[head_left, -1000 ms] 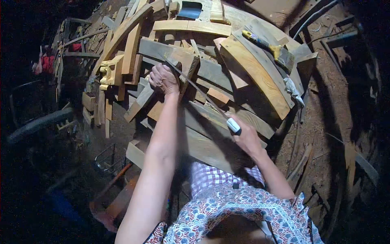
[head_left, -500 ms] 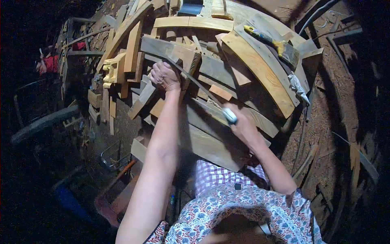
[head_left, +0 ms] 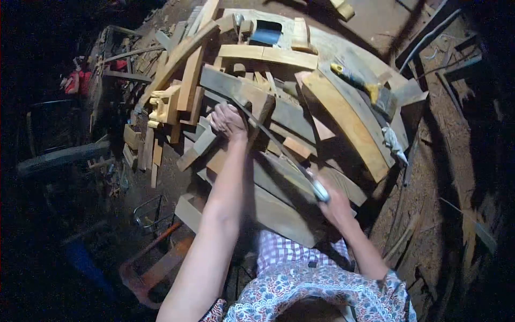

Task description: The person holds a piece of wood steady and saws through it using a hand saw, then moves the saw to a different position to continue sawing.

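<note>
My left hand presses down on a small wood block lying on a pile of planks. My right hand grips the white handle of a hand saw. The thin saw blade runs from that handle up and left to the block beside my left hand. My arms reach forward from a patterned garment at the bottom of the view.
A heap of curved and straight wood pieces covers the bench. A yellow-handled brush lies on a curved plank at right. A pale carved wood piece sits left. Dirt floor with scraps lies right; a dark cluttered area lies left.
My right hand has pulled the saw handle back toward me, after a forward stroke half a second ago. The left hand stays on the block. The view has shifted slightly.
</note>
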`<state>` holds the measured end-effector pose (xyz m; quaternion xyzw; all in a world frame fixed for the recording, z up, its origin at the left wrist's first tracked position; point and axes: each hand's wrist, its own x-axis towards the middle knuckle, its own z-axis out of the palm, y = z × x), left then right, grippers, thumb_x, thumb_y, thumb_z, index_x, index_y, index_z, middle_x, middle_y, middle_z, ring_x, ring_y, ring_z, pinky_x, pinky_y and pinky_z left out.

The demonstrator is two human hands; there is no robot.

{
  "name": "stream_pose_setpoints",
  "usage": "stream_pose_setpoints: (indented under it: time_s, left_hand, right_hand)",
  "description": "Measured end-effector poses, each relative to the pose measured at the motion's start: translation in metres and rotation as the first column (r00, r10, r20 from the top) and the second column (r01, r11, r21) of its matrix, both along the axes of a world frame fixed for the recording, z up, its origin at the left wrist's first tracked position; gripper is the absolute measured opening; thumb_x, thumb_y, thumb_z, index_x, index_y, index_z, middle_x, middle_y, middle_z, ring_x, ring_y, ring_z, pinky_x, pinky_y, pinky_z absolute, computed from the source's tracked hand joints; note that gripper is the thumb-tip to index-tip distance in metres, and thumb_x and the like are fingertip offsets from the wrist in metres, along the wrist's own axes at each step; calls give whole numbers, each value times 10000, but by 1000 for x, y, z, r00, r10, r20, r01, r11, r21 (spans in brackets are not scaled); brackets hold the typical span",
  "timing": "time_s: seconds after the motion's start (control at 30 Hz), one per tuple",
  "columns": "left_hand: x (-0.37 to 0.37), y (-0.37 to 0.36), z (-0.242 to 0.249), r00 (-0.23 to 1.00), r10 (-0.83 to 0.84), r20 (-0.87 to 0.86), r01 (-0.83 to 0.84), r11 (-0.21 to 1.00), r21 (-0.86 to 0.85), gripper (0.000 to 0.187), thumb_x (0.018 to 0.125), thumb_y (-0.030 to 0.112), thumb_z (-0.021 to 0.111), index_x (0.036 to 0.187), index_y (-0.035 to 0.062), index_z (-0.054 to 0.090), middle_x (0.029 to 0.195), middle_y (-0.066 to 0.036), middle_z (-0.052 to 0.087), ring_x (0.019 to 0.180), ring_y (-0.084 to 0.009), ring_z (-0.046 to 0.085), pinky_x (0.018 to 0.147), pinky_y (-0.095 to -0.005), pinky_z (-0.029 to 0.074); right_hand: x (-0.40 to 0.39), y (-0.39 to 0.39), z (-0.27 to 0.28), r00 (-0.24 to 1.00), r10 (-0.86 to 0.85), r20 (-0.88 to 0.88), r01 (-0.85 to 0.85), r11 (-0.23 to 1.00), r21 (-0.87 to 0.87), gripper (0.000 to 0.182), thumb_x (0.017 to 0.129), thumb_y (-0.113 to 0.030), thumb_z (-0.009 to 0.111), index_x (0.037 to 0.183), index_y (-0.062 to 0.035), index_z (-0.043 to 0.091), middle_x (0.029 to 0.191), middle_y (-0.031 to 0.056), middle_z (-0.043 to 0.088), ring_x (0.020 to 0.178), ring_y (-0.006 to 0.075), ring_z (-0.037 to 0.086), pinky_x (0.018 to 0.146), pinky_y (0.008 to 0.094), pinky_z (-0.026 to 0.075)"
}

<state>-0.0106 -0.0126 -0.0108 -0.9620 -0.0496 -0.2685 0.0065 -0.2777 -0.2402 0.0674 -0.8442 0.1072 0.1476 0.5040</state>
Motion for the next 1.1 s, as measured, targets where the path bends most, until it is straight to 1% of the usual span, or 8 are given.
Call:
stream_pose_setpoints:
  time_s: [0.13,0.33,0.63,0.67,0.73,0.87,0.97,1.1]
  left_hand:
    - [-5,0,2,1000,-22,14,21,999,40,131,824,193,469,872,108,556,873,-67,563,901,-254,546,762,-413,403]
    - [4,2,-1,998,-31,50,30,999,24,116,816,187,470,847,106,546,856,-80,563,844,-274,548,702,-420,397]
    - [1,3,-1,996,-80,33,79,997,23,145,806,203,468,864,108,563,835,-79,548,800,-279,527,708,-405,381]
    - [0,2,-2,996,-72,43,72,997,6,139,803,206,475,859,112,560,829,-80,539,801,-280,522,737,-408,377]
    - [2,6,-7,998,-69,3,69,997,42,142,806,210,480,871,115,563,833,-79,544,810,-273,525,736,-412,380]
    - [6,9,-11,999,1,-38,2,997,81,144,812,207,474,873,119,570,840,-72,556,836,-266,532,732,-417,382]
    - [7,11,-14,994,-70,81,61,993,101,152,824,224,472,827,115,578,814,-80,578,747,-288,540,661,-419,382]
    - [5,10,-13,991,-85,103,75,992,97,162,823,239,473,822,114,577,817,-82,579,744,-291,539,665,-413,380]
  right_hand:
    - [-44,-14,20,1000,-29,-11,29,1000,-5,522,680,28,607,1181,-91,523,1062,190,588,1004,334,571,852,374,456]
    - [55,13,6,1000,2,-23,-1,998,59,576,671,22,589,1220,-111,480,1010,225,586,940,378,567,798,442,467]
    - [-17,-4,13,992,6,-123,-6,1000,-4,585,686,-24,622,1239,-161,490,1044,194,595,945,353,584,789,418,482]
    - [0,1,3,999,10,33,-10,1000,-8,564,700,-37,626,1235,-154,490,1028,210,592,929,358,585,769,437,483]
    - [50,19,1,998,8,55,-8,1000,-8,554,706,-41,627,1227,-162,485,928,249,594,860,392,586,732,464,479]
    - [42,12,11,984,63,-166,-58,998,33,545,690,27,579,1205,-133,503,1009,222,590,915,375,581,794,419,474]
    - [-39,-9,7,1000,-8,27,9,1000,-23,598,693,-48,640,1250,-181,470,949,233,601,853,389,596,732,447,492]
    - [-30,-3,4,990,-73,123,78,996,-31,620,678,-24,632,1252,-189,469,991,201,612,891,368,602,764,440,498]
